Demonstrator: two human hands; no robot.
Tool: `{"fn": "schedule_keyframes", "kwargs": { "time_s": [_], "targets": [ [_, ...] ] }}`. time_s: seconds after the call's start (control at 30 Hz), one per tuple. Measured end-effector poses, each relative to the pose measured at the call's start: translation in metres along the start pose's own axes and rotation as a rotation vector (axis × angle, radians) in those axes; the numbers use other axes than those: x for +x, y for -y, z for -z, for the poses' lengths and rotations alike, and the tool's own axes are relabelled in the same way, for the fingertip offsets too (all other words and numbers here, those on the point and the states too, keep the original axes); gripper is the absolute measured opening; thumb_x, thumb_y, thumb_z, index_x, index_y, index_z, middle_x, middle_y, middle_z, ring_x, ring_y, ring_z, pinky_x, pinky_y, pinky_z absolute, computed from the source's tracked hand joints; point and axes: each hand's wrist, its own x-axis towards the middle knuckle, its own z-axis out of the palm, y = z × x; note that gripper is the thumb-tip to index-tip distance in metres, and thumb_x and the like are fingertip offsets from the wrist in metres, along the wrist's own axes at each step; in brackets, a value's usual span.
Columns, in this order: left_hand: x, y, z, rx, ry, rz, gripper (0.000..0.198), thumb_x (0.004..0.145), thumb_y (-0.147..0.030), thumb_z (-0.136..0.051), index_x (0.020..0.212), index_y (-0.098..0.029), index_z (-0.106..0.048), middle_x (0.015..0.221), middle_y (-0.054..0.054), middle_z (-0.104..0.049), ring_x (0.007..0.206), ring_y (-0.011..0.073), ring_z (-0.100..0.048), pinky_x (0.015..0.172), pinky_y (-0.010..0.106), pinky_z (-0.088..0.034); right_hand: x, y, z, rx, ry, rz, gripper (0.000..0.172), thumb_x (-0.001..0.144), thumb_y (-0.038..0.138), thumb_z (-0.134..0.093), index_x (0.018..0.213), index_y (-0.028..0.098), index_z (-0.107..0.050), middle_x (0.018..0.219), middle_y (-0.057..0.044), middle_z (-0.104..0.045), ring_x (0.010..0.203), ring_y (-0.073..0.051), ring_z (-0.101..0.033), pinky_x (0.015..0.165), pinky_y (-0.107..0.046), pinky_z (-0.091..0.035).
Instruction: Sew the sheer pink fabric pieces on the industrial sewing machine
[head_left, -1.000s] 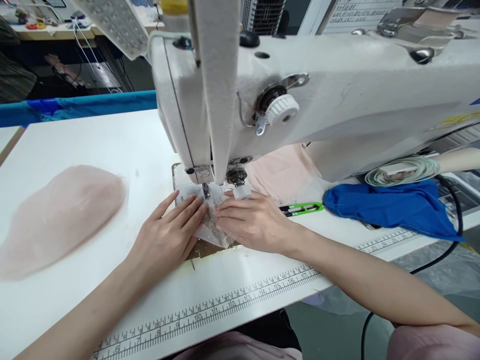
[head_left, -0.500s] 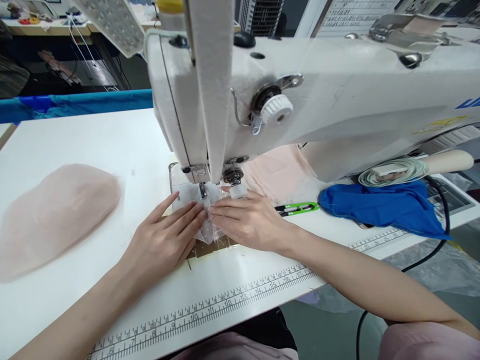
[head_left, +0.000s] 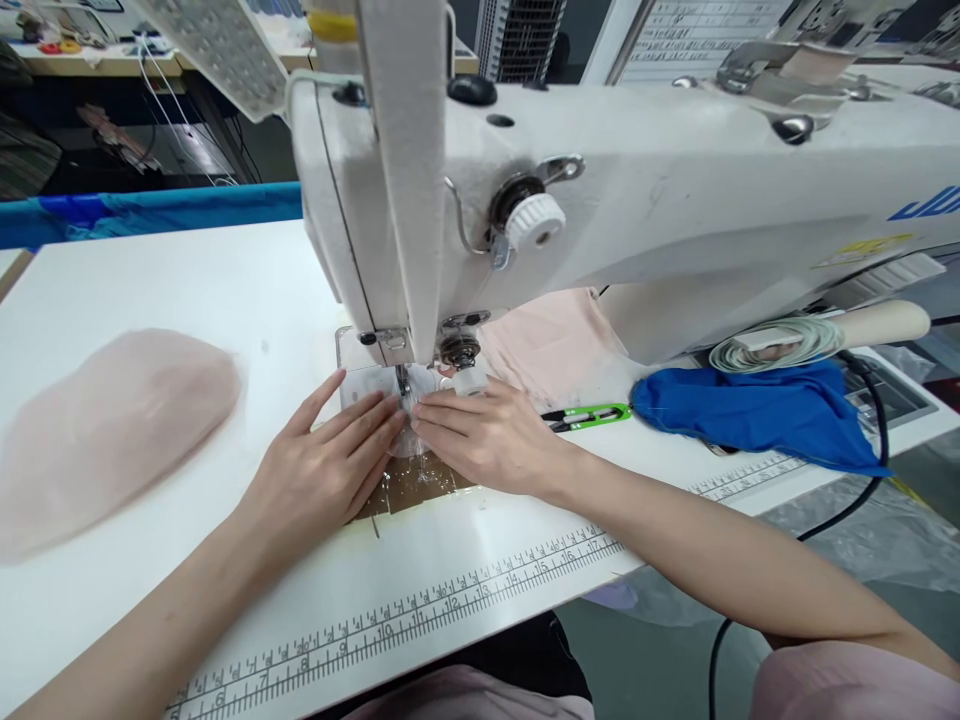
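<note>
A small piece of thin white sheer fabric [head_left: 409, 443] lies under the needle and presser foot [head_left: 403, 380] of a white sewing machine [head_left: 637, 190]. My left hand [head_left: 326, 455] rests flat on the left of the fabric, fingers stretched out and thumb apart. From the other side my right hand [head_left: 495, 440] lies over the fabric's right part, its fingers extended with the tips close to the foot. Its thumb is hidden. The two hands' fingertips nearly meet in front of the needle. Brown plate [head_left: 427, 487] with bits of thread shows just below the fabric.
Pale pink sheer pieces [head_left: 120, 430] lie on the left. Right of the needle are pink fabric [head_left: 555, 335], green thread snips [head_left: 592, 415], a blue cloth [head_left: 757, 410] and a coiled pale strip [head_left: 780, 345]. A printed ruler [head_left: 390, 630] runs along the table's front edge.
The white fabric has slid away from me under the presser foot, so less of it shows in front. Both hands stay beside the needle. The view has shifted slightly.
</note>
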Motion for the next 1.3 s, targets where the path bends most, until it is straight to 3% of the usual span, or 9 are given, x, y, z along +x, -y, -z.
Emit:
{"fn": "schedule_keyframes", "kwargs": {
  "time_s": [0.33, 0.7, 1.0, 1.17, 1.3],
  "targets": [
    [-0.001, -0.003, 0.004, 0.001, -0.011, 0.002, 0.035, 0.093, -0.016, -0.052, 0.127, -0.016, -0.059, 0.117, 0.008, -0.071, 0.107, 0.0240, -0.068, 0.115, 0.055, -0.038, 0.000, 0.000, 0.000, 0.010, -0.013, 0.003, 0.022, 0.092, 0.008, -0.053, 0.089, 0.013, -0.074, 0.091, -0.004, -0.077, 0.089, -0.014, -0.070, 0.099, -0.034, -0.048],
    [0.002, 0.004, -0.004, 0.019, 0.024, 0.081, 0.038, 0.096, -0.027, -0.050, 0.130, -0.013, -0.057, 0.126, 0.014, -0.066, 0.117, 0.0273, -0.063, 0.116, 0.056, -0.032, 0.001, 0.000, -0.003, -0.043, 0.057, -0.031, 0.024, 0.093, 0.009, -0.049, 0.094, 0.013, -0.073, 0.098, -0.005, -0.077, 0.090, -0.016, -0.069, 0.094, -0.035, -0.047],
    [0.000, -0.004, 0.002, 0.033, 0.007, 0.056, 0.033, 0.096, -0.028, -0.051, 0.126, -0.015, -0.060, 0.119, 0.011, -0.069, 0.111, 0.0255, -0.067, 0.114, 0.054, -0.036, 0.004, 0.001, 0.002, 0.022, 0.089, -0.146, 0.022, 0.094, 0.015, -0.051, 0.098, 0.015, -0.072, 0.100, -0.004, -0.076, 0.087, -0.018, -0.066, 0.091, -0.035, -0.048],
    [-0.001, -0.004, 0.001, 0.005, 0.009, 0.074, 0.034, 0.095, -0.027, -0.054, 0.125, -0.012, -0.061, 0.120, 0.013, -0.069, 0.111, 0.0268, -0.066, 0.116, 0.055, -0.032, 0.002, 0.000, 0.000, 0.024, 0.104, -0.192, 0.031, 0.089, 0.005, -0.047, 0.107, 0.015, -0.070, 0.100, -0.003, -0.075, 0.083, -0.017, -0.063, 0.094, -0.035, -0.046],
    [-0.001, -0.004, 0.001, -0.007, -0.002, 0.081, 0.035, 0.095, -0.027, -0.053, 0.127, -0.014, -0.060, 0.120, 0.012, -0.069, 0.111, 0.0270, -0.066, 0.116, 0.056, -0.033, 0.000, 0.000, -0.002, 0.013, 0.092, -0.162, 0.032, 0.087, 0.002, -0.045, 0.100, 0.016, -0.072, 0.099, -0.003, -0.074, 0.086, -0.017, -0.062, 0.097, -0.036, -0.043]
  ]
}}
